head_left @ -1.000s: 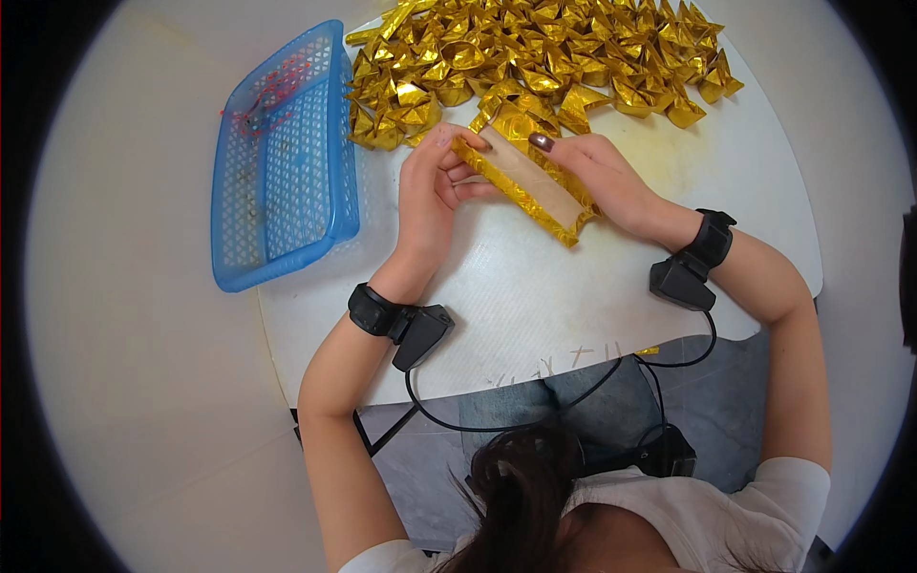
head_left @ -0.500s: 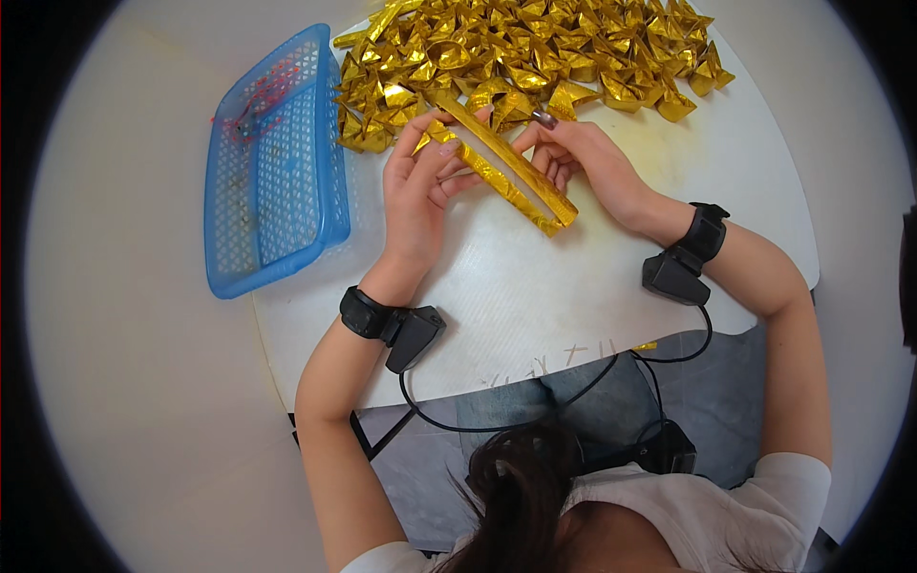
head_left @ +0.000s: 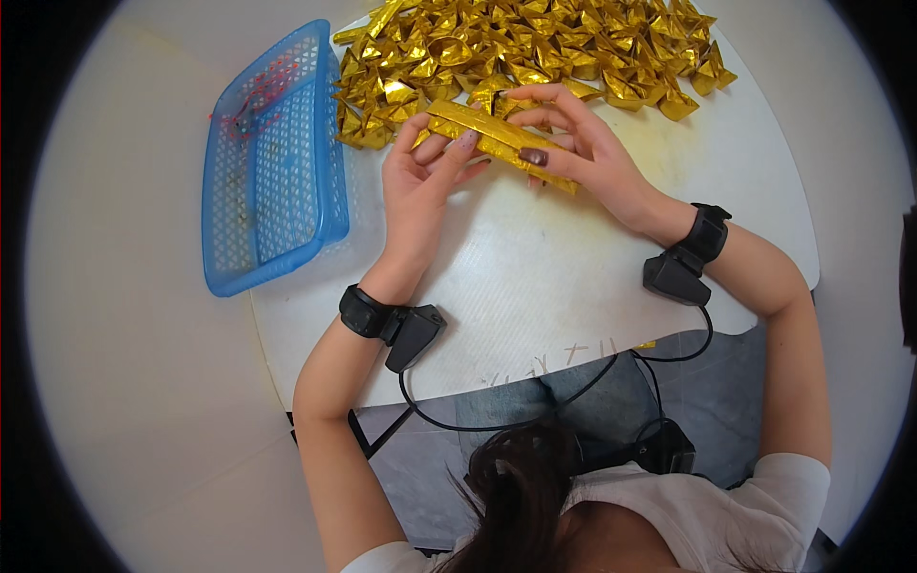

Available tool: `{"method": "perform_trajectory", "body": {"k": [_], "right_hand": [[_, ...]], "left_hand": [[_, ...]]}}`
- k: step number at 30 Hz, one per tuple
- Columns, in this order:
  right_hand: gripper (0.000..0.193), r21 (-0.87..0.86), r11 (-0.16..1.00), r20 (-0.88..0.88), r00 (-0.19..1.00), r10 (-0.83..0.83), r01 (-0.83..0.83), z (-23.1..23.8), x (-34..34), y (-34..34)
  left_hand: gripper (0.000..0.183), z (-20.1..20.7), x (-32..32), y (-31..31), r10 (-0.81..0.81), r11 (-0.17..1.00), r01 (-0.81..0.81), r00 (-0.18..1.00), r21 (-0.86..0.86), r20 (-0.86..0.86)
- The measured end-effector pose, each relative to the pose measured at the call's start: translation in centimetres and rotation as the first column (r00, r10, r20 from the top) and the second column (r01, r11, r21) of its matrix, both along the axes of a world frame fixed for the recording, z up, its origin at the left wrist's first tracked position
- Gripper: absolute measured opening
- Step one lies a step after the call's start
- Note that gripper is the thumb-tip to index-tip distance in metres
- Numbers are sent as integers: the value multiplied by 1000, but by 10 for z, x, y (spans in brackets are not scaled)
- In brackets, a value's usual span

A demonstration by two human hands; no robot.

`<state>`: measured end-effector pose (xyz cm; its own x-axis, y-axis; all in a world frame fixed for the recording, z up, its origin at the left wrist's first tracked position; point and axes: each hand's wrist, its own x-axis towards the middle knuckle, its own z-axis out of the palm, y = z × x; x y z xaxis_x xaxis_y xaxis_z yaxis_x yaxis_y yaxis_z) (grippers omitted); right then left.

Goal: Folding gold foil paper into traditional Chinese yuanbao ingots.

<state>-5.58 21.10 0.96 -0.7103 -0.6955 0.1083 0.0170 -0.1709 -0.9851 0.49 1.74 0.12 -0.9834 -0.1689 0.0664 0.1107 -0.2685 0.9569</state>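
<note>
Gold foil paper, folded into a long narrow strip (head_left: 501, 140), is held up between two bare hands near the far middle of a white bench (head_left: 497, 277), slanting from its far left end to its near right end. The left hand (head_left: 413, 186) has its grip clamped on the left end, thumb on top and fingers behind and below, probably to steady it. The right hand (head_left: 607, 162) also has its grip clamped on the strip, toward the right end; the thumb lies flat along the near face, perhaps to keep the fold pressed down, while the forefinger reaches out over the far side. Just beyond lies a broad heap of pointed gold foil pieces (head_left: 535, 48), seemingly pushed to the far side to leave working room nearer the person. On the left, beside the heap, a blue plastic basket (head_left: 272, 274) sits tilted, with something red and stringy (head_left: 267, 91) at its far end, too small to make out. Each wrist wears a black strap with a small box, the left box (head_left: 416, 336) and the right box (head_left: 676, 275) joined to black cable (head_left: 458, 426) that hangs past the near edge, likely slack so the arms can move.
</note>
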Motion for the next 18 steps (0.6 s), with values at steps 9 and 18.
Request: {"method": "perform_trajectory", "body": {"k": [9,18], "right_hand": [[48,15,1000,-158,987,-18,21,3,-1,1],[34,10,992,-235,964,-122,128,-4,-5,-1]], "left_hand": [[18,11,2,5,92,991,-95,995,-94,-34],[14,9,2,3,88,979,-106,990,-172,-110]]}}
